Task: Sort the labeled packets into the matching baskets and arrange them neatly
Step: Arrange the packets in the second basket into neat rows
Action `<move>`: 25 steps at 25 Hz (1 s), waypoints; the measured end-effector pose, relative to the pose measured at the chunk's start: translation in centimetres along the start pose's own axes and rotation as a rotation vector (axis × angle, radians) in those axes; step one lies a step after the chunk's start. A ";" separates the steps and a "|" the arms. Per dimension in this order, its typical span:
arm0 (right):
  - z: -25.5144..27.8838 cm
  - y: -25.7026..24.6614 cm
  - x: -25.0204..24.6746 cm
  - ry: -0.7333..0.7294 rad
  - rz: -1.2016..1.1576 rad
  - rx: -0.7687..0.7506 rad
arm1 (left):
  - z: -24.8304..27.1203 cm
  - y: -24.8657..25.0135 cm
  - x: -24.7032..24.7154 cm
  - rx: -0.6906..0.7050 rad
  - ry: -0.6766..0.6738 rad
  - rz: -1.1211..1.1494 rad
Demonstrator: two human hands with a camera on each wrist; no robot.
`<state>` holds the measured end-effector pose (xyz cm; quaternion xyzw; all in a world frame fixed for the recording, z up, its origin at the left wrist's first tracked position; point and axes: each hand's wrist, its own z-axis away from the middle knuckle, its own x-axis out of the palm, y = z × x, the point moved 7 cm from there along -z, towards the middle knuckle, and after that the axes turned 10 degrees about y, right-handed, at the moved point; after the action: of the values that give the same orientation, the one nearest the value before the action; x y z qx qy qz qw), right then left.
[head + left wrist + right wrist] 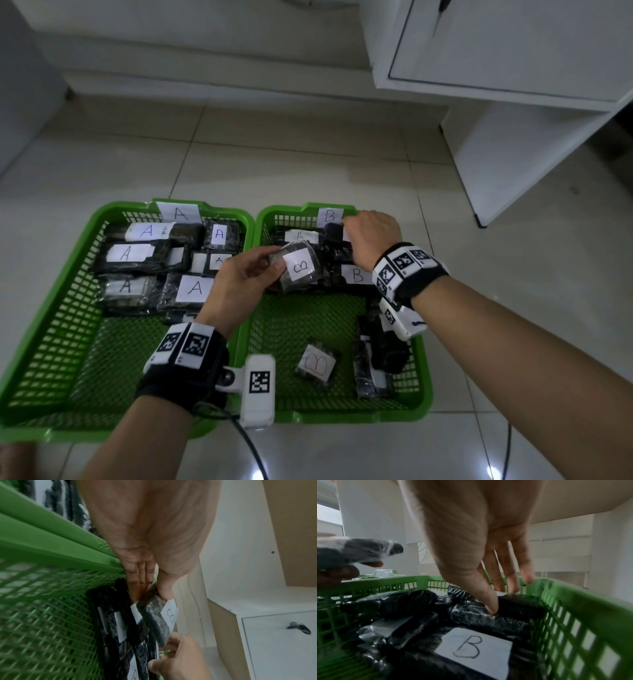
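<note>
Down on the floor I see two green baskets side by side. On my left is the A basket (85, 308), with a paper tag A on its far wall. Black A packets (137, 255) with white labels lie in rows at its far end.

Next comes my left hand (239, 281). It reaches over the wall between the baskets and pinches a small B packet (298, 267) between thumb and fingers. The packet is held up over the B basket (421, 377), with its label facing up.

More B packets (356, 274) sit at the far end of that basket. One loose B packet (317, 365) lies alone near the front, and a few dark packets (376, 356) are piled by the right wall.

My right hand (371, 240) is at the far right corner. Its fingers are straight and point down, and the thumb (489, 601) presses on a black packet (518, 605) by the wall. It grips nothing.

A white cabinet (513, 51) stands behind on the right.
</note>
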<state>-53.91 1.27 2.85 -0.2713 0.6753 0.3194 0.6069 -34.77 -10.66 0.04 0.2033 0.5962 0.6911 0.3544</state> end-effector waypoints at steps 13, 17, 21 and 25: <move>4.0 0.0 -3.0 0.017 -0.683 -0.104 | -2.6 3.4 4.0 0.113 0.014 -0.380; 6.2 -0.7 -3.0 -0.011 -0.545 -0.171 | -1.6 3.4 5.5 0.075 -0.060 -0.366; 7.5 2.3 -2.5 -0.052 -0.540 0.039 | 1.2 1.1 7.3 0.101 -0.321 -0.698; 7.3 6.5 -3.1 0.024 -0.472 0.201 | 4.1 -2.3 9.2 0.263 -0.688 -1.304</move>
<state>-53.70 11.01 6.18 -0.3636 0.6289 0.0969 0.6803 -37.42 -1.05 -2.67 0.0542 0.5292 0.1613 0.8313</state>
